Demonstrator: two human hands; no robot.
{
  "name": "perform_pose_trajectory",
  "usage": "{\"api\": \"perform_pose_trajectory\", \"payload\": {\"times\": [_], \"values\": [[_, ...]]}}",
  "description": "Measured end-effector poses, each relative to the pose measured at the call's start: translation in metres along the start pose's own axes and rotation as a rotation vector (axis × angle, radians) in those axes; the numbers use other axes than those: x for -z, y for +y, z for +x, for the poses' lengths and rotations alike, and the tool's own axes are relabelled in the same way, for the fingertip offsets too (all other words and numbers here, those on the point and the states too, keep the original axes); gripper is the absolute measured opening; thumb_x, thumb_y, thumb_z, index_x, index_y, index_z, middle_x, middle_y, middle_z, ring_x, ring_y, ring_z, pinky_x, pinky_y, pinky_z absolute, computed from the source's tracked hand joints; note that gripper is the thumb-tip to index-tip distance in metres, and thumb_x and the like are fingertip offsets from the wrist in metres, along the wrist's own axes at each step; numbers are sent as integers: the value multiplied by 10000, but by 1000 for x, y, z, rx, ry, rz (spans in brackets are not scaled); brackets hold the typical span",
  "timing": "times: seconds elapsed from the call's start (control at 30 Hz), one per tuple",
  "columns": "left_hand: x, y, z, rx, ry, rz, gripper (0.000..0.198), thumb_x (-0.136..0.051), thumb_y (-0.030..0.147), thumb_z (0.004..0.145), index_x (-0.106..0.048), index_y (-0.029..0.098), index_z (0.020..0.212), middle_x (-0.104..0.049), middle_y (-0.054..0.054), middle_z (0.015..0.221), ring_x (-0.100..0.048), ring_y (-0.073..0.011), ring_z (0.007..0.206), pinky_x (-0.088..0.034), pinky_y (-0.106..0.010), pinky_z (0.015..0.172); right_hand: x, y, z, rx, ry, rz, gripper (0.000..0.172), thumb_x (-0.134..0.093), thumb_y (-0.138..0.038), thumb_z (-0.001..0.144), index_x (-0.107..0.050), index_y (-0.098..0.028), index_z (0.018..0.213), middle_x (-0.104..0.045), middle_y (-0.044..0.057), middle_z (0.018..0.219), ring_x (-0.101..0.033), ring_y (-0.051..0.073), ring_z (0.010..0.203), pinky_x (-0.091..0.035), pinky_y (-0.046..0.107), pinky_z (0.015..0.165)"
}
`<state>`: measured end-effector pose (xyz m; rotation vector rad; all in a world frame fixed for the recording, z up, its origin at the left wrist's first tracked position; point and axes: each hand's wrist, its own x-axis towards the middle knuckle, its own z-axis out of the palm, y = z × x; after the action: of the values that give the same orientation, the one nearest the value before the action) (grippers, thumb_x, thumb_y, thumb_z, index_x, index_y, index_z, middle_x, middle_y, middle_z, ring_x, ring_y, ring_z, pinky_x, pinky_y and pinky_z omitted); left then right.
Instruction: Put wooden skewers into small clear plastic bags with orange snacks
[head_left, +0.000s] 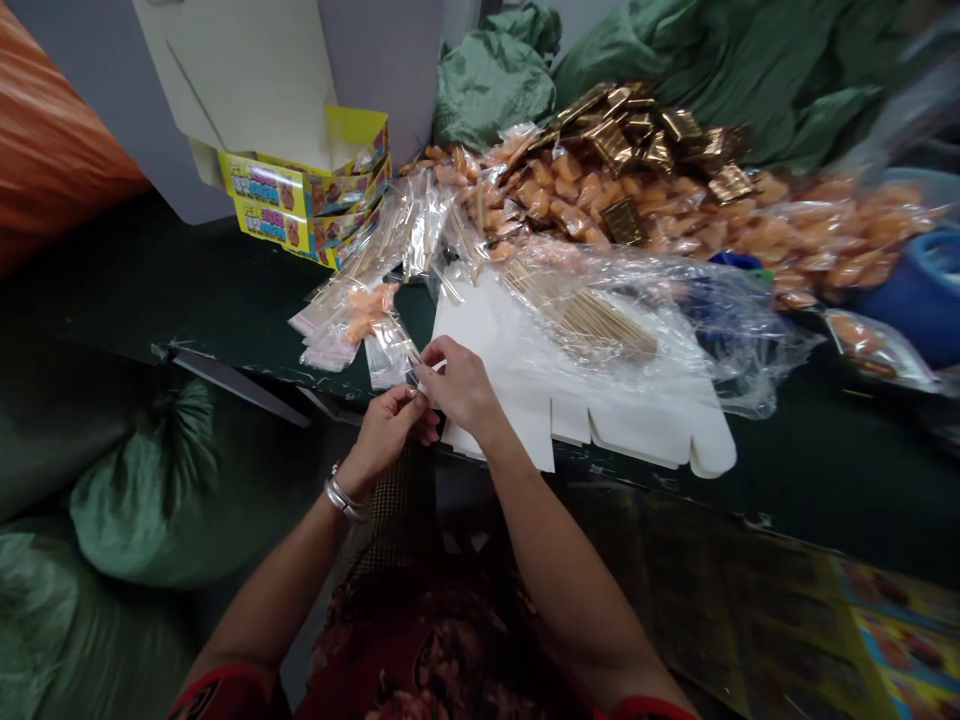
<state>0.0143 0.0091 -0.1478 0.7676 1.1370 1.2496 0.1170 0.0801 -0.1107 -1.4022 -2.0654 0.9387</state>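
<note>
At the table's front edge my hands are close together, fingertips nearly touching. My right hand (459,385) is closed in a pinch on the lower end of a clear plastic bag (401,345), with thin sticks showing by the fingertips. My left hand (391,428) is closed just below, its fingertips at the same end of the bag; what lies between them is too small to make out. An orange star-shaped piece (371,310) lies just beyond, on top of flat clear bags (330,348) with pink edges.
Wooden sticks (607,320) lie in clear plastic on white cardboard (510,400). Behind are bagged orange pieces (555,195) and gold packets (637,130). Yellow display boxes (274,205) stand at back left, a blue container (919,300) at right. Green sacks (180,490) sit below left.
</note>
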Motion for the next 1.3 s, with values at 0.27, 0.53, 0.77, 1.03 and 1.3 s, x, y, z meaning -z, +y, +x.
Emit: {"api": "perform_pose_trajectory", "payload": {"times": [0.27,0.53,0.77,1.03,1.3], "values": [[-19,3,-2,-88,-160,212,147,-570,293,813,-567,157,756,-605,17,588,-564,-106,507,-461,-204,513,-10,15,-28,-70,331,338,295,-522,-260,774,-586,-148,1039,-577,100,1076,-556,134,724,-503,262,654],[-22,12,11,-50,-221,163,71,-535,188,755,-525,173,686,-583,16,531,-566,-115,480,-471,-225,521,-13,6,-7,32,412,432,439,-361,-125,760,-500,-156,1175,-556,116,1257,-552,174,1109,-492,277,835],[-11,13,7,-18,-216,88,125,-514,117,734,-507,175,623,-586,-9,516,-567,-108,472,-467,-218,496,-7,32,7,78,179,274,285,-420,-264,862,-607,-140,1037,-666,94,1045,-615,183,936,-495,331,837],[11,4,-1,104,-55,-59,138,-591,265,745,-500,170,705,-561,17,514,-590,-120,453,-447,-199,419,7,30,25,82,164,-419,203,-508,-239,849,-636,-139,972,-667,110,939,-608,220,840,-465,340,794],[13,1,-3,92,-46,-90,189,-627,306,723,-496,170,733,-561,31,526,-590,-115,465,-436,-194,426,15,3,64,-87,-100,-784,271,-517,-121,805,-666,-103,1030,-670,208,1016,-628,298,964,-456,350,776]]}}
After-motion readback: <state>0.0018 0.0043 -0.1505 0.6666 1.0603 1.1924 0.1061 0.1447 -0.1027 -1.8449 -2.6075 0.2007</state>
